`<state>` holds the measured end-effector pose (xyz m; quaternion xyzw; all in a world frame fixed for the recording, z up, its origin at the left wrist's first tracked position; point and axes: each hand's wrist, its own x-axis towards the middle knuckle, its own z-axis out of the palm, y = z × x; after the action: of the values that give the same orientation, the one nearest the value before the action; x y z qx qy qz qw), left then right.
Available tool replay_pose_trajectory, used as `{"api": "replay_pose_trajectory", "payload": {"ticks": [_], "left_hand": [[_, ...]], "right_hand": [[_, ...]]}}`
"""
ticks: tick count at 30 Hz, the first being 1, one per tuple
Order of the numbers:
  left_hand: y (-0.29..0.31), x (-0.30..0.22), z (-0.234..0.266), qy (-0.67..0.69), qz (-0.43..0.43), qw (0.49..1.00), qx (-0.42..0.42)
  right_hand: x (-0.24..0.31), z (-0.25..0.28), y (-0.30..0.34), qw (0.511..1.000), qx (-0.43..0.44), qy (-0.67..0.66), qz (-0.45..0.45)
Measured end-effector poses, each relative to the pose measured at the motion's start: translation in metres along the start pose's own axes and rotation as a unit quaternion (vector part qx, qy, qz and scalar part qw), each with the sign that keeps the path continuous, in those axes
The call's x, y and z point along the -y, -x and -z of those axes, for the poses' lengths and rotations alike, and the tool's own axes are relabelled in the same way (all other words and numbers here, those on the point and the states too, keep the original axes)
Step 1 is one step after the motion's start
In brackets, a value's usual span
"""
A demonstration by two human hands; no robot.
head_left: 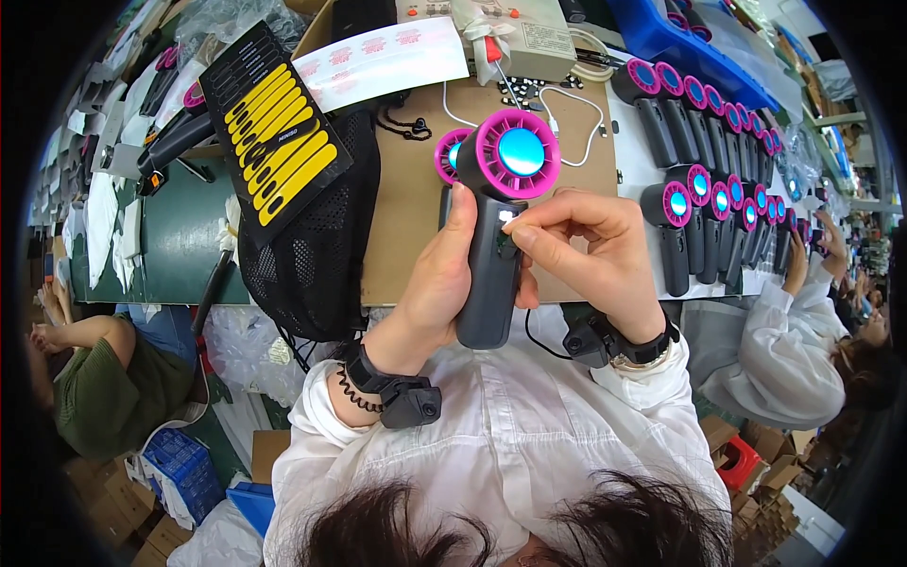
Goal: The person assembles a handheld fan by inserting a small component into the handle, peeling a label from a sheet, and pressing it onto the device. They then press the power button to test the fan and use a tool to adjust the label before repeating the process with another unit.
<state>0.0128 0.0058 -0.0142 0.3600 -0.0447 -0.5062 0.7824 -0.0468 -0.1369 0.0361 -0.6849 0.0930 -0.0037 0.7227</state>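
A dark grey handheld fan [488, 293] with a magenta ring and shiny blue centre stands upright in front of me. My left hand [436, 283] wraps its handle, thumb along the left side. The fingers of my right hand [597, 250] are pinched together at the upper handle, beside a small lit spot [507, 216]. Whatever lies between those fingertips is too small to make out. Behind the held fan, partly hidden by it, is a second magenta-ringed fan [448, 154] on the brown board [406, 222].
Rows of similar fans [704, 194] stand on the right, below a blue bin [685, 47]. On the left are a black mesh bag [307, 255] and a yellow-and-black sheet [279, 137]. A beige instrument box [539, 42] sits behind. Co-workers sit on both sides.
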Motion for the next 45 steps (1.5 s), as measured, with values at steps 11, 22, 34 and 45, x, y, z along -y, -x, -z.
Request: {"api": "replay_pose_trajectory", "payload": {"ticks": [11,22,34,45], "left_hand": [[0.0,0.001,0.0,0.012,0.006,1.0,-0.007],[-0.002,0.002,0.0,0.012,0.007,1.0,-0.002],[0.0,0.003,0.001,0.027,0.012,1.0,-0.003],[0.002,0.001,-0.001,0.071,0.022,0.995,-0.073]], "right_hand": [[0.002,-0.004,-0.003,0.996,-0.04,-0.004,-0.076],[-0.007,-0.001,-0.003,1.0,-0.013,-0.001,-0.015],[-0.022,-0.006,0.0,0.94,-0.08,0.231,0.237],[-0.021,0.006,0.003,0.778,-0.05,0.495,0.384]]}}
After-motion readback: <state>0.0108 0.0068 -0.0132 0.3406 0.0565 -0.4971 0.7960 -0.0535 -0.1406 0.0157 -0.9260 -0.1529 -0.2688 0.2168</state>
